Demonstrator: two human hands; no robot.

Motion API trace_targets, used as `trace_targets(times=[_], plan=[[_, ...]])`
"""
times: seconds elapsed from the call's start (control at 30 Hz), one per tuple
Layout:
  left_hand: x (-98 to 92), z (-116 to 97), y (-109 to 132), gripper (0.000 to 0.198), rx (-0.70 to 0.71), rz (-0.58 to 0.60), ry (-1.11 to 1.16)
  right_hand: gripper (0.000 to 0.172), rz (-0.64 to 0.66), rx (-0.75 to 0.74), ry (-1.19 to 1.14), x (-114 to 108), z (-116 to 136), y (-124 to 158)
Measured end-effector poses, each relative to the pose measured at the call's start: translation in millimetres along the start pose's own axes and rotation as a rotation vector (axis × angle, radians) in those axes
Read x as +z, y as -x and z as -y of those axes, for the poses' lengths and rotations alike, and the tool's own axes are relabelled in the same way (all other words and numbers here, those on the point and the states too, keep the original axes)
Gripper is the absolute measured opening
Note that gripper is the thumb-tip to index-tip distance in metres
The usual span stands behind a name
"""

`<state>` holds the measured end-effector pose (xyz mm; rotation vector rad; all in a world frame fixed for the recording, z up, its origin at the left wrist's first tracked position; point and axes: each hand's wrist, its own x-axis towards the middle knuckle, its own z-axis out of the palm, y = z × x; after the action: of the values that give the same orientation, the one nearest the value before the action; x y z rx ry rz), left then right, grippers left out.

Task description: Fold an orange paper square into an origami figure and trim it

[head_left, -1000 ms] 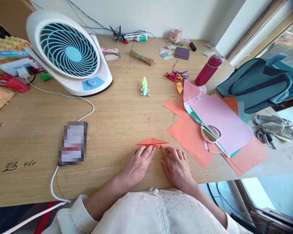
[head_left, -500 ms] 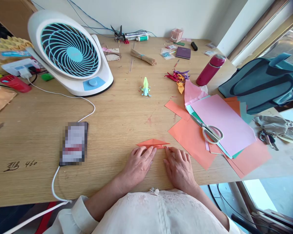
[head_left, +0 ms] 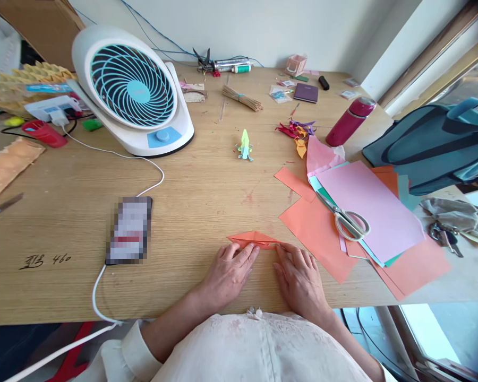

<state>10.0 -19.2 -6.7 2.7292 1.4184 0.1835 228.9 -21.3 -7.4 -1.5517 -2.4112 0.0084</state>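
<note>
A folded piece of orange paper (head_left: 258, 237), long and pointed at both ends, lies on the table near its front edge. My left hand (head_left: 231, 270) holds down its near edge, the fingertips pressed on the folded layers. At the right end of the paper, my right hand (head_left: 300, 273) pinches the near edge with thumb and index finger close together; the exact grip is partly hidden under the fingers. Beyond both hands stands a small yellow-green and blue origami figure (head_left: 245, 146).
Orange sheets (head_left: 318, 233), a pink sheet (head_left: 374, 212) and scissors (head_left: 350, 223) lie to the right. A red flask (head_left: 350, 121) and blue bag (head_left: 426, 143) stand behind them. Left are a phone (head_left: 129, 231) with a cable, a fan (head_left: 135, 90) and a blade (head_left: 3, 207).
The whole view has shifted slightly, so things appear a little further right. Both hands stay at the folded orange paper with nearly the same hold.
</note>
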Motion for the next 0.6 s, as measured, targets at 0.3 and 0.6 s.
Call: trace_targets(times=[0.3,0.6], plan=[[1.6,3,5,0.044,0.025,-0.044,0.066,0.037,-0.063,-0.115,-0.050,-5,-6,5],[-0.2,13,11,0.036,0.096,-0.146,0.172,0.051,-0.088,-0.404,-0.236,-9,9,-16]])
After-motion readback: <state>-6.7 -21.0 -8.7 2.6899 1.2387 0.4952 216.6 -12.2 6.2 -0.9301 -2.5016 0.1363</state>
